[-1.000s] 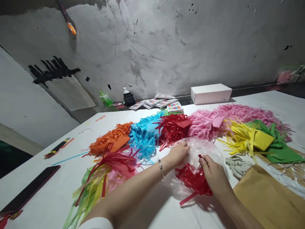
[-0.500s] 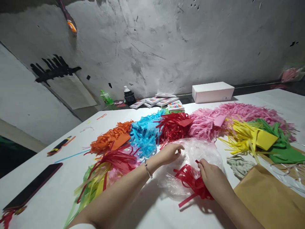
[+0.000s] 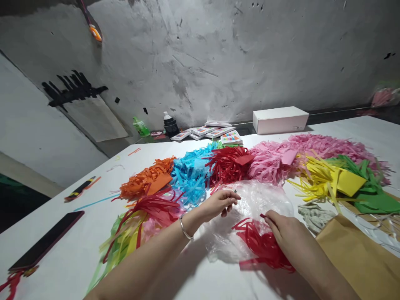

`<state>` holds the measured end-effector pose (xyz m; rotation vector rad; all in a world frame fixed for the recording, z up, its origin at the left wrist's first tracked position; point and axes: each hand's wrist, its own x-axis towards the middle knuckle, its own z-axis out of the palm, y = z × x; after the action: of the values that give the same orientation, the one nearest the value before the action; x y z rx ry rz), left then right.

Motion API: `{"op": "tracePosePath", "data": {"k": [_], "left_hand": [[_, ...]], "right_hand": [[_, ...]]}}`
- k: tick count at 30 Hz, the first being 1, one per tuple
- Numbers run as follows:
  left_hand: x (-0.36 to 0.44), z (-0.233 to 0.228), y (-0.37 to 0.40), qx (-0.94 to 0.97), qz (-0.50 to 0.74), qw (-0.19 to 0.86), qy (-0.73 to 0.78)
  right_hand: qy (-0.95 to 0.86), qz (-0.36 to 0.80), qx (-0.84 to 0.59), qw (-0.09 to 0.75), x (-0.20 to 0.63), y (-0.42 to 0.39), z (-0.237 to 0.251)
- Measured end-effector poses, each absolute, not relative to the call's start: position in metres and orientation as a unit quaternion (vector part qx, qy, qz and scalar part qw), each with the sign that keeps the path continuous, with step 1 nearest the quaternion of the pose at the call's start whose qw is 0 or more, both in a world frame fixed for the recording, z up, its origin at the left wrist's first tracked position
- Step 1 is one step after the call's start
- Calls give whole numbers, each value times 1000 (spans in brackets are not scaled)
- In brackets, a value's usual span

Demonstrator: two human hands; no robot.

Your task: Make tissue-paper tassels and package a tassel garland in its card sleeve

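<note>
Fingers of the right hand [image 3: 283, 227] clamped on a red tassel [image 3: 265, 250], a narrow end jutting past the thumb. Strips thin, flat, paper-like, looped and bent; they lie below the hand, at the near right side of a clear plastic bag [image 3: 259, 196]. Bag film crinkled, glossy, spread over the smooth white tabletop [image 3: 218, 285]. Left hand [image 3: 220, 204]: fingers apart, loosely curled, over the bag's left part; contact with film cannot be told. Smooth silver bangle [image 3: 185, 228] at that wrist. Far side, left to right: shaggy fringed heaps, orange [image 3: 137, 185], blue [image 3: 190, 179], dark red [image 3: 225, 168], pink [image 3: 265, 162]. Right: rumpled grey cloth [image 3: 315, 216]; nearer, flat brown paper [image 3: 359, 258], crisp-edged. Far right: rigid white box [image 3: 278, 124].
</note>
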<state>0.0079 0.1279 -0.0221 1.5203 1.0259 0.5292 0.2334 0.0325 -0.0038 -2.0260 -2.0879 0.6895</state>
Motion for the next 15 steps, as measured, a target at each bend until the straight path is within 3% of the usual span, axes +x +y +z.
{"op": "tracePosePath", "data": {"k": [6,15], "left_hand": [[10,-28,122,627,259,584,446],[2,-21,110,674,327,492,443]], "right_hand": [[-702,222,-672,86,231,33,-3],[-706,212,-668,105,237,27,-1]]}}
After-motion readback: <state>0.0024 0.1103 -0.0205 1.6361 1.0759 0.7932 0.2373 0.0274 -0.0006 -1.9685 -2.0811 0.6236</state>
